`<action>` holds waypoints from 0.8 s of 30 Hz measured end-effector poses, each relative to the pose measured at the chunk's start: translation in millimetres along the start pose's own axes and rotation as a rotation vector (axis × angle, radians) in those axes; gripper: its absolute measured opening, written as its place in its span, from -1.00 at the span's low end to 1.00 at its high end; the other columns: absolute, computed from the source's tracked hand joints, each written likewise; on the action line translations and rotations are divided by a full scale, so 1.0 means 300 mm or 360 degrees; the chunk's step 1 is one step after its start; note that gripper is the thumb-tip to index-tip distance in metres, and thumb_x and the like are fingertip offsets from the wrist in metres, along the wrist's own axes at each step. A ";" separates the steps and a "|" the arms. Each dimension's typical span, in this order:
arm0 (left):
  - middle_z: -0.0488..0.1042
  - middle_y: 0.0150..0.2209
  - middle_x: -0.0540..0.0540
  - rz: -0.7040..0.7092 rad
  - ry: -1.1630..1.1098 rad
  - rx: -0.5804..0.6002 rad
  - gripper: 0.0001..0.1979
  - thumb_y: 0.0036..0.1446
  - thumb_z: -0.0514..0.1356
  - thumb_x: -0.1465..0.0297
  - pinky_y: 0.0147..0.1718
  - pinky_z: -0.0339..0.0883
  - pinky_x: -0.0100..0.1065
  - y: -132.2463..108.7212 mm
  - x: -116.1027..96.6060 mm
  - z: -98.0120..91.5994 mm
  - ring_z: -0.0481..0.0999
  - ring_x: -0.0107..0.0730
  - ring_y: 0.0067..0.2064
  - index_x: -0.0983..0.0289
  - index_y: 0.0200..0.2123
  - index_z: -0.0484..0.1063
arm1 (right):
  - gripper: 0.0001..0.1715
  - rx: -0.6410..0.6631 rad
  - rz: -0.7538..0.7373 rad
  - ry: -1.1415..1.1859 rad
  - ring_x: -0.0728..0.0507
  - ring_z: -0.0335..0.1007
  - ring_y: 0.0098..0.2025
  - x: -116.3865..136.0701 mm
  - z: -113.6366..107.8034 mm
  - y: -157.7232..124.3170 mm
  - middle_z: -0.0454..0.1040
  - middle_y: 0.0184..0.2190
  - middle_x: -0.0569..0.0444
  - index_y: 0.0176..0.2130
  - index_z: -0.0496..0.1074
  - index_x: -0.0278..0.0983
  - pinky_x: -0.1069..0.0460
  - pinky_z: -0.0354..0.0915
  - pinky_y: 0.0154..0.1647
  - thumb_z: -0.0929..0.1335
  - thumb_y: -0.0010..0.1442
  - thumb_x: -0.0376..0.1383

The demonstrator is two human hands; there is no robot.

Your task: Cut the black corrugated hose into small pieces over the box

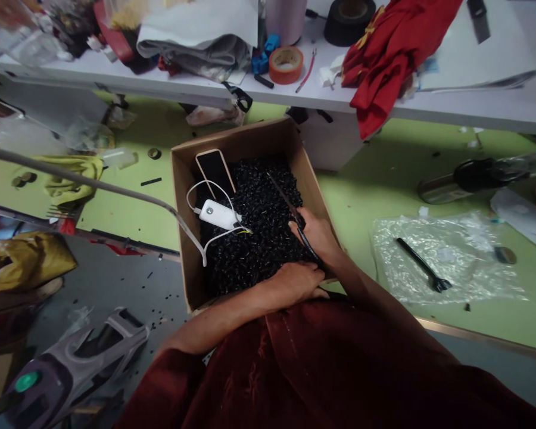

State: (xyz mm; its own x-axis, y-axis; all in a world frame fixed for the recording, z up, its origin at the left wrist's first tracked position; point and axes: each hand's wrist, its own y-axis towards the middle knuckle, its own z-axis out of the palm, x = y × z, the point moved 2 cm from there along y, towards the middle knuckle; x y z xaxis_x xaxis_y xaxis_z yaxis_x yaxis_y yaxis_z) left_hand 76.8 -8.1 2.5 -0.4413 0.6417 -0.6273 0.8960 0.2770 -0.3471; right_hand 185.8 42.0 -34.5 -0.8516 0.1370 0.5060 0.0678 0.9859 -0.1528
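The right hand (315,235) is closed firmly around long black-handled scissors (286,202), blades lying over small glossy black pieces (254,238) heaped in a cardboard box (232,143). The loosely curled left hand (295,285) rests on the heap, holding nothing visible, while a white power bank (217,214) lies on a phone (215,173).

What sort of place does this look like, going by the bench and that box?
Probably a cluttered small workshop: a cardboard box full of small black pieces, scissors in hand, and a roll of orange tape on the white bench.
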 end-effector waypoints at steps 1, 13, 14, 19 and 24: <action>0.46 -0.15 0.20 0.0033 -0.0014 -0.0039 -0.55 0.17 0.09 0.08 -0.24 0.37 -0.26 0.001 -0.002 0.009 0.47 -0.15 -0.12 0.32 -0.09 0.43 | -0.63 0.0000 -0.0005 -0.0009 -0.20 0.47 -0.29 0.000 0.000 0.000 0.55 -0.32 -0.01 -0.02 0.34 -0.25 0.01 0.24 -0.32 0.23 0.21 -0.18; 0.35 -0.05 0.12 0.0322 -0.0182 -0.0322 -0.66 0.23 0.06 0.15 -0.09 0.20 -0.33 -0.045 0.002 0.077 0.28 -0.32 -0.10 0.15 -0.06 0.49 | -0.59 0.0069 0.0015 -0.0134 -0.20 0.48 -0.32 0.011 0.005 -0.005 0.56 -0.33 -0.01 0.01 0.35 -0.23 0.03 0.20 -0.38 0.23 0.22 -0.14; 0.35 -0.05 0.12 0.0319 -0.0165 -0.0320 -0.66 0.23 0.05 0.15 -0.08 0.19 -0.33 -0.044 -0.001 0.079 0.28 -0.32 -0.09 0.15 -0.08 0.50 | -0.59 0.0080 0.0014 -0.0140 -0.20 0.48 -0.32 0.011 0.006 -0.006 0.56 -0.33 -0.01 0.01 0.35 -0.23 0.03 0.20 -0.38 0.23 0.22 -0.14; 0.42 -0.12 0.17 0.0248 -0.0080 -0.0309 -0.65 0.21 0.08 0.14 -0.08 0.20 -0.29 -0.042 -0.020 0.074 0.31 -0.24 -0.07 0.21 -0.14 0.54 | -0.59 0.0115 -0.0003 -0.0161 -0.23 0.48 -0.31 0.009 0.017 -0.007 0.56 -0.31 -0.03 0.01 0.35 -0.23 0.02 0.21 -0.37 0.23 0.21 -0.12; 0.44 -0.03 0.15 0.0208 -0.0159 -0.0317 -0.68 0.22 0.08 0.20 -0.02 0.23 -0.27 -0.075 -0.029 0.047 0.35 -0.24 -0.02 0.24 -0.12 0.51 | -0.61 0.0126 -0.0005 -0.0109 -0.24 0.48 -0.30 0.008 0.022 -0.006 0.57 -0.33 -0.02 -0.02 0.38 -0.22 0.00 0.24 -0.34 0.26 0.19 -0.14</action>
State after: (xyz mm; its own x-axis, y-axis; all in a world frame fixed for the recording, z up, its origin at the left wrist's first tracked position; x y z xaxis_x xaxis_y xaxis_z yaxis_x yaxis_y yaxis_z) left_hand 59.8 -29.9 6.0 -0.3147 0.6102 -0.7271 0.9335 0.3379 -0.1205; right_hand 180.1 40.0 -38.5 -0.8854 0.1245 0.4479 0.0261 0.9753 -0.2194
